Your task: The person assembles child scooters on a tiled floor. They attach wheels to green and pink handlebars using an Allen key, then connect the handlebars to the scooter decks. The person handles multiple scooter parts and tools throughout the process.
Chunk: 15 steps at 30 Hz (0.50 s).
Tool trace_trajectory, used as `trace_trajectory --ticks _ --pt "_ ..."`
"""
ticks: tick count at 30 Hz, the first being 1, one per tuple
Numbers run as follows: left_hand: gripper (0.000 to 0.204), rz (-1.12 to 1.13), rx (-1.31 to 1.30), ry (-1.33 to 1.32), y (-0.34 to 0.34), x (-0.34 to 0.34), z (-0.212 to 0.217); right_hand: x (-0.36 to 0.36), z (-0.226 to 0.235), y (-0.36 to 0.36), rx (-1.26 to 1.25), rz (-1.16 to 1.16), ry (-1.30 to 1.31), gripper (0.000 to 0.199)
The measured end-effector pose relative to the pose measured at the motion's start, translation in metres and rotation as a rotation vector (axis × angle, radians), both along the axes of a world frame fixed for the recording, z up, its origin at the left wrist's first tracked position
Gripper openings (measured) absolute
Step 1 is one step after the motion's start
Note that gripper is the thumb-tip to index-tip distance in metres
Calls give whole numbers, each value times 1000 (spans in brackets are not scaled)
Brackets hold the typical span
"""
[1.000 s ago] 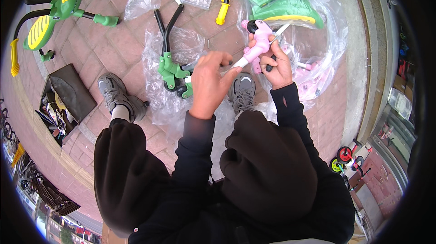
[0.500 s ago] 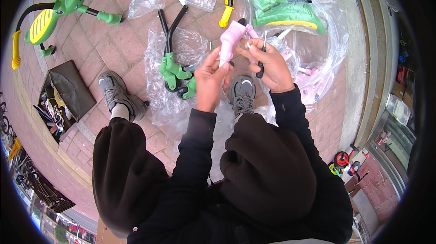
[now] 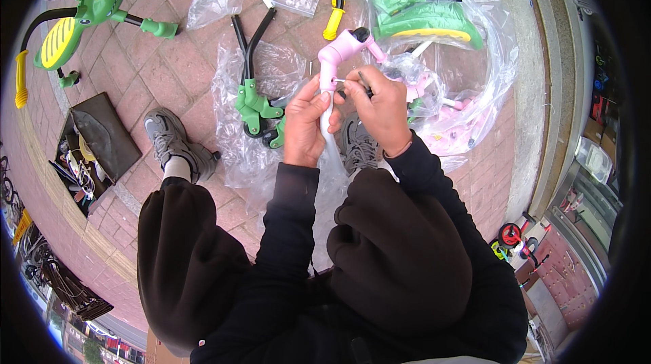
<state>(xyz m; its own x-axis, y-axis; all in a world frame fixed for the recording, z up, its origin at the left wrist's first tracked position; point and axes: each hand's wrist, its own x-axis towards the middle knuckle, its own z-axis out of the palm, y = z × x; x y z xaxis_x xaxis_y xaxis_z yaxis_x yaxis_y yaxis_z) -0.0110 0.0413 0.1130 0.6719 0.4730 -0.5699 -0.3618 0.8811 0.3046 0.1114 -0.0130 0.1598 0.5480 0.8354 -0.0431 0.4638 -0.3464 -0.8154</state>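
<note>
My left hand (image 3: pixel 306 123) is wrapped round a white tube (image 3: pixel 328 135), just below the pink plastic joint (image 3: pixel 329 59) at its upper end. The joint branches to the upper right and has a dark opening at the top. My right hand (image 3: pixel 385 110) pinches a small metal bolt (image 3: pixel 341 81) whose tip is at a hole in the side of the pink joint. A screwdriver (image 3: pixel 365 82) is tucked within the same hand, with most of it hidden by the fingers.
Clear plastic bags hold a green animal-shaped seat (image 3: pixel 427 22) and pink parts (image 3: pixel 451 130). A green-and-black leg frame (image 3: pixel 255 103), a bent handlebar with yellow grips (image 3: pixel 333 24), an assembled green ride-on toy (image 3: pixel 87 11) and an open tool bag (image 3: pixel 108 135) lie around on the paving.
My right hand has moved left and brought the bolt to the joint's side hole, and the screwdriver has turned within the fingers. The pink joint has tilted, exposing more white tube.
</note>
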Motion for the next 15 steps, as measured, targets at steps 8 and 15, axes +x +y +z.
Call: trace_trajectory --ticks 8,15 --pt "45 -45 150 81 -1 4 8 -2 -1 1 102 89 -273 7" --pt "44 -58 234 103 -3 3 10 -2 -6 -2 32 1 -10 7"
